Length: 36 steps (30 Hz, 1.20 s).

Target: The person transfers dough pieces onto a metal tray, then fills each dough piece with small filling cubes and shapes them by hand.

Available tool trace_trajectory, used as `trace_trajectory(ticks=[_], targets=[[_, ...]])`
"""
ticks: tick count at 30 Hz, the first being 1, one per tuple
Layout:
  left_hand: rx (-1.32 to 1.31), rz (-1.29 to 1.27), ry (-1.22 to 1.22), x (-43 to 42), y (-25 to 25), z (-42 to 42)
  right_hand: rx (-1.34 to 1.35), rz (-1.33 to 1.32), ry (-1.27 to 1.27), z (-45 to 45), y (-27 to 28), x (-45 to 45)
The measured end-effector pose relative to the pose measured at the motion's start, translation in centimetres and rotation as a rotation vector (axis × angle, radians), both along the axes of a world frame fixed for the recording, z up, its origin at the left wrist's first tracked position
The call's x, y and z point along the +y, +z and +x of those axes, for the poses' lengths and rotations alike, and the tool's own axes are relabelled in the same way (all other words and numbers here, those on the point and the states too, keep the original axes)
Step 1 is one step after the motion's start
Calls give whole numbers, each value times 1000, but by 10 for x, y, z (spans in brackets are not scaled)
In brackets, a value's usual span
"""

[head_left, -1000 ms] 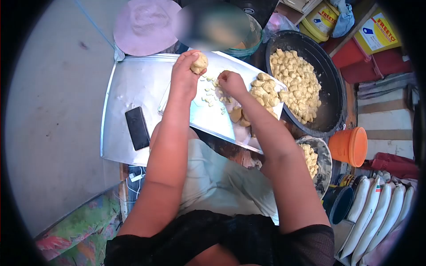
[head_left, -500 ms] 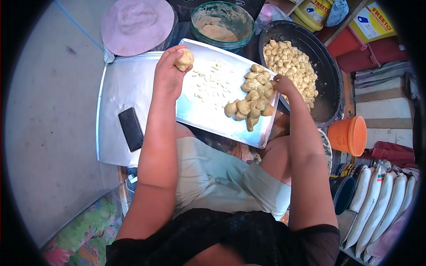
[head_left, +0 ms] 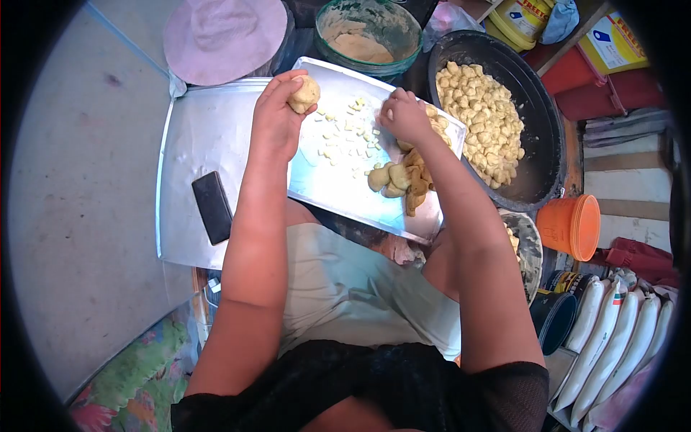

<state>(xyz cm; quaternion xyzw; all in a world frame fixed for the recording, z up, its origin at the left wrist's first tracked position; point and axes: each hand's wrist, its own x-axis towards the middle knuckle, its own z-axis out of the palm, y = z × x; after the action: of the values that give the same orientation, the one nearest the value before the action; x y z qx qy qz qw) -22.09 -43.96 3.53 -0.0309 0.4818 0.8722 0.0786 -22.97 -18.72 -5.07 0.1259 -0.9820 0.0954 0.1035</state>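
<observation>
My left hand [head_left: 279, 119] is wrapped round a ball of pale dough [head_left: 305, 94] above the upper left edge of a metal tray [head_left: 338, 189]. My right hand [head_left: 405, 115] is closed over the upper right part of the tray; what its curled fingers hold, if anything, is too small to make out. Small pale pieces [head_left: 350, 126] lie scattered on the tray between the hands. Beneath and beside my right wrist is a heap of yellowish-brown lumps [head_left: 392, 178] on the tray, partly hidden by the forearm.
A black tub [head_left: 540, 122] of similar lumps stands right of the tray. Behind are a green basin [head_left: 368, 68] and a pink hat [head_left: 224, 36]. A phone [head_left: 211, 207] lies on a metal sheet [head_left: 176, 155] at left. An orange bucket [head_left: 568, 225] stands at right.
My right hand went from the small pieces to the heap by the tub, then came back left over the tray. My left hand, still holding the dough ball, shifted slightly left.
</observation>
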Motion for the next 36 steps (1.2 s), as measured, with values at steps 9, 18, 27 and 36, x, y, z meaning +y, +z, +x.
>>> trace_trajectory(ticks=[9, 18, 27, 36], targets=[[21, 21, -19, 2, 2, -1, -230, -224, 23, 4, -21, -58], [17, 127, -89, 4, -5, -2, -373, -460, -75, 6, -21, -50], [-8, 130, -142, 28, 4, 12, 154, -1290, 94, 30, 86, -62], [190, -170, -48, 44, 3, 30, 131, -670, 314, 58, 100, -57]])
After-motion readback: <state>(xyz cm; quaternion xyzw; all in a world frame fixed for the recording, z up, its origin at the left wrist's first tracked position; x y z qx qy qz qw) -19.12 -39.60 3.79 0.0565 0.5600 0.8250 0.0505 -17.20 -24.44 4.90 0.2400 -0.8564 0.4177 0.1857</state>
